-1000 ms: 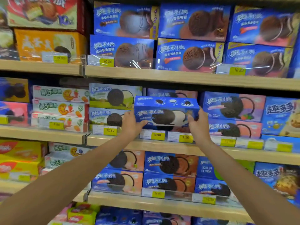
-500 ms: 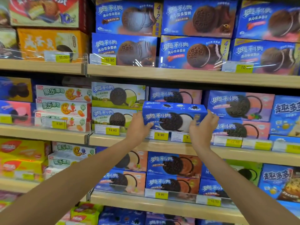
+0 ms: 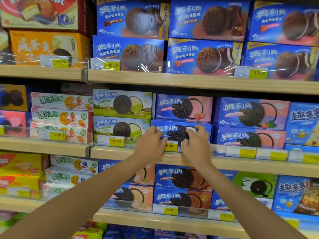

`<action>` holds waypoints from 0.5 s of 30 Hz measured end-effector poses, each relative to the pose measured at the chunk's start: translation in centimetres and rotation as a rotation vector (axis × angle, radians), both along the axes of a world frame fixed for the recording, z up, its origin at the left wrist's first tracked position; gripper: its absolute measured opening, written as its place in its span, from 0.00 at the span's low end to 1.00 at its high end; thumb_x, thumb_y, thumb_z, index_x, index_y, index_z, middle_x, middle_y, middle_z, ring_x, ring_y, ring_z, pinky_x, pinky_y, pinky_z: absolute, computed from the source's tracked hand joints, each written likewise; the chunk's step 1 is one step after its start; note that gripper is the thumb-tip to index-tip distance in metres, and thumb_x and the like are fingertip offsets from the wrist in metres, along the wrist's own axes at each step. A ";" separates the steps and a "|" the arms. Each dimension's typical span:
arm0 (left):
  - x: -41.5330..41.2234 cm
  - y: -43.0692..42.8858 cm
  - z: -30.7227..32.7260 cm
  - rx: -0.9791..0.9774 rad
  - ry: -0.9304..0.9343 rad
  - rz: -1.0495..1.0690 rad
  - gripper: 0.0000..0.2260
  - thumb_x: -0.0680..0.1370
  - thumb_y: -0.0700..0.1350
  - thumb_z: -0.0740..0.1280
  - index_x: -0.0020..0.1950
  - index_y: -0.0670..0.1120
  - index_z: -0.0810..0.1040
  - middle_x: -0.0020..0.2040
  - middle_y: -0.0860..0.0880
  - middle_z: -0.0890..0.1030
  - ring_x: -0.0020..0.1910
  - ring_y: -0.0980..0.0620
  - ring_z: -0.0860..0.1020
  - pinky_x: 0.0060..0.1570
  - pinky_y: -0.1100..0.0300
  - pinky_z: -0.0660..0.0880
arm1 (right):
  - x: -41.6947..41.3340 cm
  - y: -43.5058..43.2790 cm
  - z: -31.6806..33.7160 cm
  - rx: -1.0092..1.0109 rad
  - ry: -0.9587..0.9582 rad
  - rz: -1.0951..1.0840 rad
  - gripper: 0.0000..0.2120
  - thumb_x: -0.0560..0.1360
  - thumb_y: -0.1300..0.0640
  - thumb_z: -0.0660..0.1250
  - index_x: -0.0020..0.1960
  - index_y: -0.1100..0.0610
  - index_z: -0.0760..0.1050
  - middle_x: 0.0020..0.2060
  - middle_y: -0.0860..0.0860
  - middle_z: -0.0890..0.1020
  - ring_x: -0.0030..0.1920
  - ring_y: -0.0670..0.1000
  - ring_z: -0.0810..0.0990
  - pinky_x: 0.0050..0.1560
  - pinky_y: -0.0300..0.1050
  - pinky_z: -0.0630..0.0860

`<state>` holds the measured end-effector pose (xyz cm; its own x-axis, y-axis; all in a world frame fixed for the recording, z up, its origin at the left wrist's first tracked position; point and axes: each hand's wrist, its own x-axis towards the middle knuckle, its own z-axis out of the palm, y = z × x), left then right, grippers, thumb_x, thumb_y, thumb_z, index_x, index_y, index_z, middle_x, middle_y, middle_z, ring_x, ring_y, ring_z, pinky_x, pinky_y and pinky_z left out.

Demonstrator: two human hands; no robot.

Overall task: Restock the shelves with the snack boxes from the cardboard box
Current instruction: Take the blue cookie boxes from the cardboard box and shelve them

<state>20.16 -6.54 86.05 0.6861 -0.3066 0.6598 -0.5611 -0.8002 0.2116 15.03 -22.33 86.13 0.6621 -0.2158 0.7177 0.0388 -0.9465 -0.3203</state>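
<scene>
A blue cookie snack box (image 3: 174, 129) lies in the middle shelf (image 3: 241, 165), under a pink-and-blue box (image 3: 183, 107) and behind the 9.90 price tag (image 3: 170, 146). My left hand (image 3: 149, 144) presses its bent fingers against the left part of the box's front face. My right hand (image 3: 196, 144) presses the right part the same way, covering the white cookie picture. Neither hand wraps round the box. The cardboard box is out of view.
Green cookie boxes (image 3: 120, 116) stand to the left of the slot, and purple-pink ones (image 3: 250, 125) to the right. The upper shelf (image 3: 189, 81) holds large blue boxes. More cookie boxes fill the lower shelf (image 3: 155, 221). Clear plastic rails with yellow tags front each shelf.
The blue box went from being held by its ends in front of the shelf to lying in the slot. Both hands moved from its ends onto its front face.
</scene>
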 end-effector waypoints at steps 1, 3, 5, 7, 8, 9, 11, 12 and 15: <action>0.1 0.0 -0.2 0.006 -0.018 -0.005 0.17 0.81 0.54 0.57 0.61 0.45 0.76 0.59 0.48 0.72 0.56 0.48 0.74 0.51 0.54 0.75 | 0.0 0.1 0.0 -0.013 -0.004 -0.002 0.19 0.77 0.58 0.59 0.68 0.58 0.71 0.70 0.56 0.62 0.71 0.56 0.58 0.56 0.52 0.73; 0.2 0.1 -0.3 0.003 -0.033 -0.023 0.18 0.81 0.54 0.56 0.62 0.44 0.77 0.59 0.48 0.73 0.56 0.48 0.75 0.52 0.54 0.74 | 0.0 0.0 -0.2 -0.037 -0.005 0.002 0.19 0.77 0.58 0.59 0.67 0.59 0.71 0.70 0.56 0.63 0.71 0.57 0.59 0.56 0.52 0.73; 0.0 0.3 -0.2 -0.015 -0.010 -0.048 0.18 0.81 0.53 0.56 0.63 0.44 0.76 0.60 0.47 0.73 0.56 0.47 0.76 0.53 0.54 0.73 | 0.1 0.0 -0.3 -0.018 -0.006 0.032 0.19 0.77 0.58 0.60 0.67 0.59 0.71 0.69 0.56 0.64 0.70 0.56 0.60 0.57 0.52 0.73; -0.3 0.7 0.0 -0.083 0.018 -0.086 0.17 0.81 0.51 0.57 0.65 0.44 0.74 0.60 0.46 0.74 0.57 0.46 0.75 0.55 0.53 0.73 | 0.2 0.2 -0.3 0.067 -0.023 0.100 0.18 0.77 0.59 0.60 0.66 0.60 0.72 0.66 0.55 0.66 0.69 0.55 0.63 0.59 0.50 0.72; -0.5 1.0 0.0 -0.141 0.022 -0.108 0.16 0.81 0.50 0.58 0.65 0.44 0.73 0.60 0.46 0.75 0.57 0.47 0.75 0.56 0.52 0.73 | 0.2 0.5 -0.3 0.110 -0.038 0.138 0.17 0.77 0.60 0.60 0.65 0.60 0.72 0.65 0.54 0.67 0.68 0.54 0.65 0.60 0.48 0.71; -0.7 1.2 0.0 -0.207 0.019 -0.129 0.15 0.80 0.49 0.59 0.64 0.44 0.73 0.60 0.46 0.75 0.58 0.47 0.75 0.57 0.51 0.72 | 0.2 0.8 -0.2 0.137 -0.049 0.172 0.16 0.77 0.60 0.60 0.63 0.60 0.73 0.64 0.53 0.69 0.66 0.53 0.66 0.60 0.46 0.70; -1.5 2.1 -0.4 -0.336 0.013 -0.149 0.13 0.79 0.45 0.61 0.63 0.44 0.73 0.59 0.47 0.75 0.57 0.49 0.75 0.56 0.52 0.73 | -0.1 1.8 -0.5 0.146 -0.063 0.219 0.14 0.77 0.62 0.59 0.61 0.60 0.74 0.61 0.53 0.70 0.64 0.52 0.68 0.57 0.45 0.71; -1.9 2.5 -0.6 -0.386 0.004 -0.142 0.13 0.79 0.44 0.62 0.62 0.44 0.73 0.59 0.47 0.75 0.57 0.50 0.74 0.55 0.52 0.73 | -0.2 2.2 -0.7 0.137 -0.077 0.237 0.14 0.77 0.63 0.59 0.61 0.60 0.74 0.60 0.53 0.71 0.63 0.52 0.70 0.55 0.45 0.72; -2.9 4.2 -1.9 -0.453 -0.007 -0.067 0.13 0.76 0.43 0.63 0.60 0.45 0.73 0.58 0.48 0.74 0.58 0.50 0.72 0.51 0.55 0.71 | -0.6 3.8 -1.3 0.128 -0.132 0.288 0.13 0.76 0.64 0.58 0.59 0.60 0.75 0.58 0.53 0.73 0.60 0.52 0.71 0.51 0.44 0.71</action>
